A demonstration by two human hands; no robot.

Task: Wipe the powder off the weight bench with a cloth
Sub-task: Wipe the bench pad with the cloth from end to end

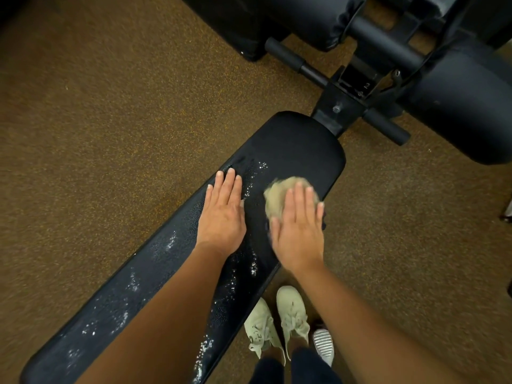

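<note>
A long black padded weight bench (pixel 299 145) runs from the lower left to the upper middle. White powder (pixel 130 284) lies in specks and streaks along its lower half, and a small patch sits near my left fingertips. My left hand (pixel 223 212) rests flat on the pad with straight fingers. My right hand (pixel 297 228) presses flat on a bunched beige cloth (pixel 277 195), which is blurred, near the bench's right edge.
The bench's black frame with roller pads (pixel 457 112) and a bar (pixel 291 58) stands at the upper right. Brown speckled gym floor (pixel 97 134) surrounds the bench. My pale green shoes (pixel 279 325) stand beside the bench's right edge at the bottom.
</note>
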